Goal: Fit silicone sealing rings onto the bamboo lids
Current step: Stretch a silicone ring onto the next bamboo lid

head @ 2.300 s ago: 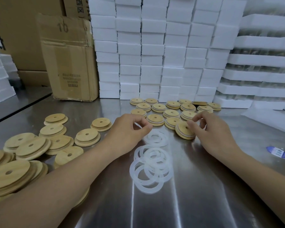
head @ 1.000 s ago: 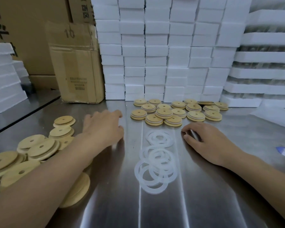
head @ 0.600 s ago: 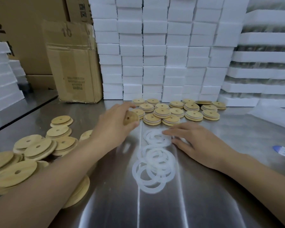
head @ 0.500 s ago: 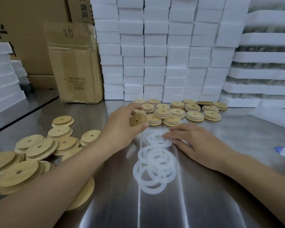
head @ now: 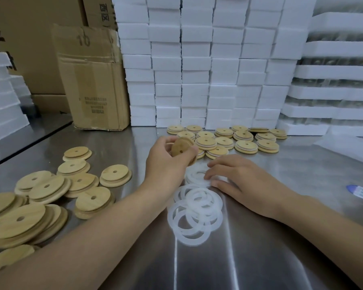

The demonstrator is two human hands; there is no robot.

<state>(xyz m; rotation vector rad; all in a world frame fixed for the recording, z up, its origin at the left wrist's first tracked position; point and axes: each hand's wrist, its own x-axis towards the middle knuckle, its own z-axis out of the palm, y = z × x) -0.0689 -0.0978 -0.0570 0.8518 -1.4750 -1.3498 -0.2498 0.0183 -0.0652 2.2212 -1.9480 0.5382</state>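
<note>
One bamboo lid (head: 181,146) sits tilted in the curled fingers (head: 165,141) of my left hand (head: 166,164), just above the counter (head: 260,258). My right hand (head: 247,181) lays near-straight fingers on the farthest silicone ring (head: 195,174) of the loose pile (head: 194,212). I would slide that one ring clear of its neighbours, then seat it evenly round the lid's step; the cardboard box (head: 92,80) reads "10", its other print illegible.

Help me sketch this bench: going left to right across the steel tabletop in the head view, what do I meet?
Bare lids → left hand, gripping a lid → right hand, fingers on the rings → blue label.
</note>
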